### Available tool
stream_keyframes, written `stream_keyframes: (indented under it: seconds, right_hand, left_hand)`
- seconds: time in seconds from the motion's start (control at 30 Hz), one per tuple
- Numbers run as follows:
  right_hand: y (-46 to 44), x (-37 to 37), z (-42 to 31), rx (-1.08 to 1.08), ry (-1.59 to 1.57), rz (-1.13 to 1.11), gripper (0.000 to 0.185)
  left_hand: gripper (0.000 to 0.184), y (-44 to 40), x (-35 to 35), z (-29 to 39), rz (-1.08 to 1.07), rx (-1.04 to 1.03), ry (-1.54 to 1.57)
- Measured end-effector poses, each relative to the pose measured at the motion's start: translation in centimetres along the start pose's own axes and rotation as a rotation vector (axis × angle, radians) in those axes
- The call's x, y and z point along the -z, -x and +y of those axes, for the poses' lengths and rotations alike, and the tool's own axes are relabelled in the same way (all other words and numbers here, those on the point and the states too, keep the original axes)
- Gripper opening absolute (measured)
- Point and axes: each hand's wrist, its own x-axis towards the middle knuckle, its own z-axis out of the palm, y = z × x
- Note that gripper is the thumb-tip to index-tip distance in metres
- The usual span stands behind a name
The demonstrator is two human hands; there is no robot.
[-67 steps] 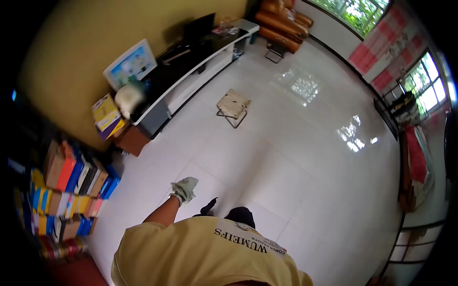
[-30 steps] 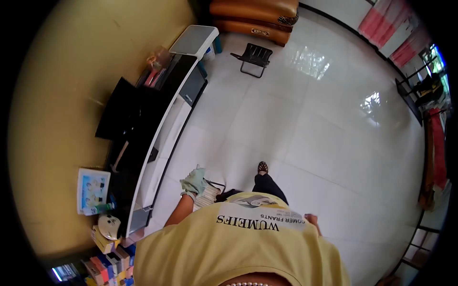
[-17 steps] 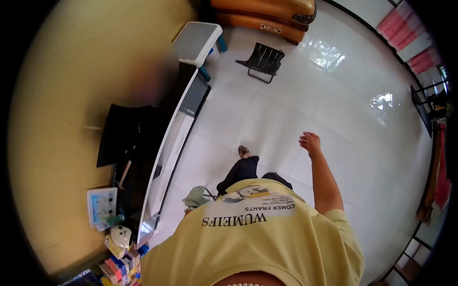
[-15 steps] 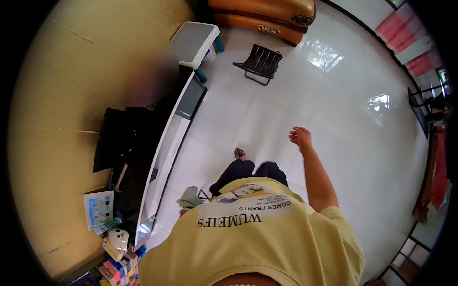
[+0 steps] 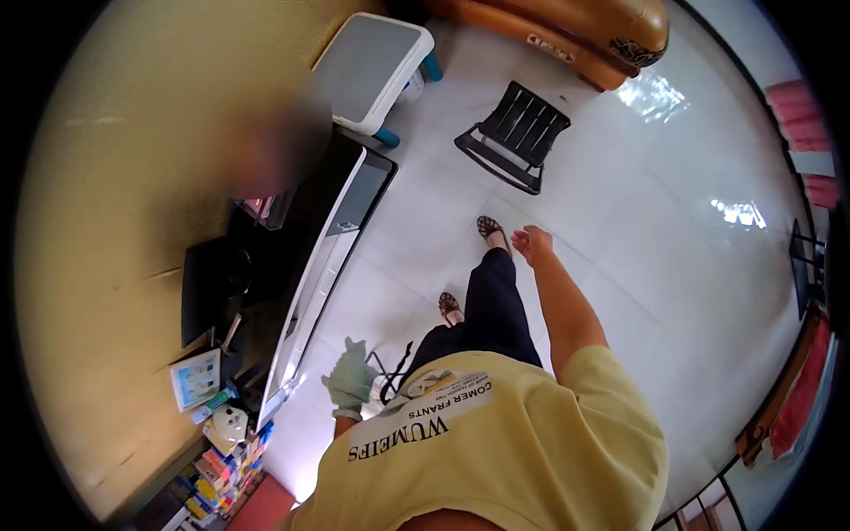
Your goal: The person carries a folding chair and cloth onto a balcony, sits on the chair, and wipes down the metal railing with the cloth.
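Observation:
My left hand (image 5: 341,424) hangs low at my left side, mostly hidden by a crumpled grey-green cloth (image 5: 351,376) that it appears to hold. A pale band circles the wrist. Black strap-like loops (image 5: 390,365) show beside the cloth; what they belong to is unclear. My right hand (image 5: 532,244) swings in front of me, empty, its fingers loosely apart. Ahead of it on the tiled floor stands a low black slatted folding stool (image 5: 518,133), and the hand does not touch it.
A long cabinet (image 5: 310,301) runs along the left wall, carrying a dark screen (image 5: 208,288), a hammer (image 5: 232,332), a framed picture (image 5: 196,379) and several small boxes (image 5: 217,473). Past its end stands a white-edged table (image 5: 372,66). A brown leather sofa (image 5: 567,31) is farther ahead.
I have stepped forward, and both my feet now show. The stool and table appear nearer. My right hand has swung inward to the left; the cloth in my left hand shows more fully.

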Motion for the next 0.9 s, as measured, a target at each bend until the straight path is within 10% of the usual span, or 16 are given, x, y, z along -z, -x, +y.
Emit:
stream_keyframes:
  seconds: [0.5, 0.77, 0.8, 0.83, 0.9]
  right_hand:
    - [-19.6, -10.5, -5.9, -0.232, -0.766, 0.316, 0.033]
    - [-23.5, -8.0, -15.0, -0.063, -0.900, -0.006, 0.035]
    - [-20.9, -9.0, -17.6, -0.034, -0.864, 0.127, 0.037]
    - [-16.7, -10.7, -19.9, 0.035, -0.788, 0.207, 0.037]
    - [-9.1, -14.1, -21.8, 0.112, -0.859, 0.302, 0.023]
  left_hand:
    - [0.057, -0.1, 1.2, 10.3, -0.079, 0.060, 0.319]
    - [0.057, 4.1, 1.0, 10.9, 0.190, -0.115, 0.061]
    - [0.058, 4.4, 0.8, 10.7, 0.228, -0.082, 0.148]
    - [0.058, 5.0, -0.4, 10.5, 0.231, 0.088, 0.921]
    - [0.056, 6.0, -0.5, 10.5, 0.251, 0.146, 0.835]
